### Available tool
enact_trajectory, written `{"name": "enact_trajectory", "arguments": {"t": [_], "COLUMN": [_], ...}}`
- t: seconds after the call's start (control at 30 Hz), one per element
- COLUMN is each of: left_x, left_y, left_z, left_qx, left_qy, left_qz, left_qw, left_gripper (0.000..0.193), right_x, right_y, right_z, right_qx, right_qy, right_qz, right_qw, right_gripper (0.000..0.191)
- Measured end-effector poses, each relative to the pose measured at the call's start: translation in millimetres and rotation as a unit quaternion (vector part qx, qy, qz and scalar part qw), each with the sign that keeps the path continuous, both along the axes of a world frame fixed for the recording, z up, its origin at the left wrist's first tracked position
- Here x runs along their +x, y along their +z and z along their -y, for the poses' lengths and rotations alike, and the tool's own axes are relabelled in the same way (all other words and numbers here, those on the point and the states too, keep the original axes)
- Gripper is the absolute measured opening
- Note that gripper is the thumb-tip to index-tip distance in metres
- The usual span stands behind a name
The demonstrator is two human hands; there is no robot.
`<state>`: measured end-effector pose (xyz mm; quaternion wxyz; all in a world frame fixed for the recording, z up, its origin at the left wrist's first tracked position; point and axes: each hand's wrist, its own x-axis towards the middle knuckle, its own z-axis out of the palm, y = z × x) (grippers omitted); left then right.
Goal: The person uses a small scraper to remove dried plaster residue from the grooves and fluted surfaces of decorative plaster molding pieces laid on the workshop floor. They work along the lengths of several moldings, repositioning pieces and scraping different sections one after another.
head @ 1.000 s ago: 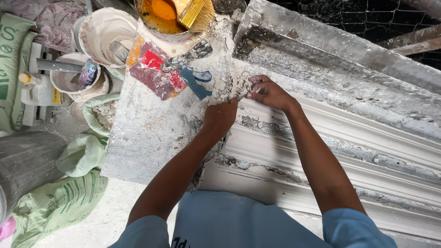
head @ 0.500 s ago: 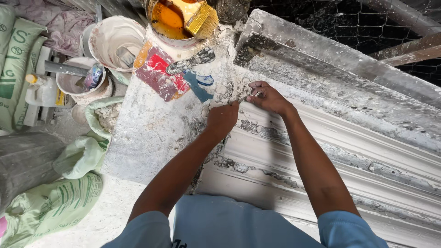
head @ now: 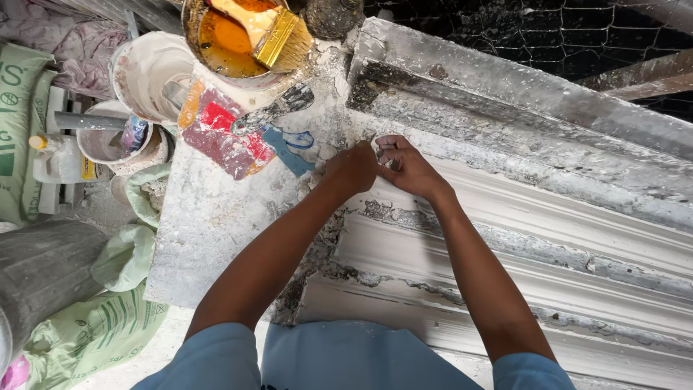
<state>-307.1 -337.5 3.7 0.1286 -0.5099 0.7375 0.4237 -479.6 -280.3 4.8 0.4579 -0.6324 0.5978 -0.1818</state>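
My left hand (head: 352,170) and my right hand (head: 406,166) meet at the upper left end of a long white plaster moulding (head: 520,245) that lies in its grey, crusted mould (head: 505,94). Both hands have their fingers curled and pinched at the plaster edge near the corner. What lies between the fingertips is too small to tell. A plaster-smeared scraper (head: 271,112) lies on the white slab (head: 209,231) just left of my left hand.
A tub of orange liquid (head: 220,40) with a wide yellow brush (head: 271,32) stands at the top. White buckets (head: 148,68) and green sacks (head: 86,325) crowd the left side. A torn red wrapper (head: 224,141) lies on the slab. Black wire mesh (head: 563,36) runs behind the mould.
Both hands have stayed at the same corner of the moulding, fingers working at the edge. The view has shifted slightly.
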Motion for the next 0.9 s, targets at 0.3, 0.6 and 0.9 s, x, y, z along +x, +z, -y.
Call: {"name": "enact_trajectory", "arguments": {"t": [0.3,0.6,0.9], "left_x": [42,105,169], "left_y": [-5,43,71], "left_z": [30,-47,-130], "left_qx": [0.104,-0.013,-0.092], "left_qy": [0.089,0.189,0.098], "left_qz": [-0.103,-0.204,-0.028], "left_qw": [0.985,0.961,0.99], "left_gripper": [0.038,0.057,0.057], "right_x": [2,20,33], "right_y": [9,26,26], "right_z": [-1,-20,-87], "right_qx": [-0.04,-0.172,-0.237], "right_qy": [-0.002,-0.045,-0.217], "right_qz": [0.004,-0.112,-0.037], "right_qw": [0.999,0.978,0.946], "right_gripper": [0.02,0.02,0.023]}}
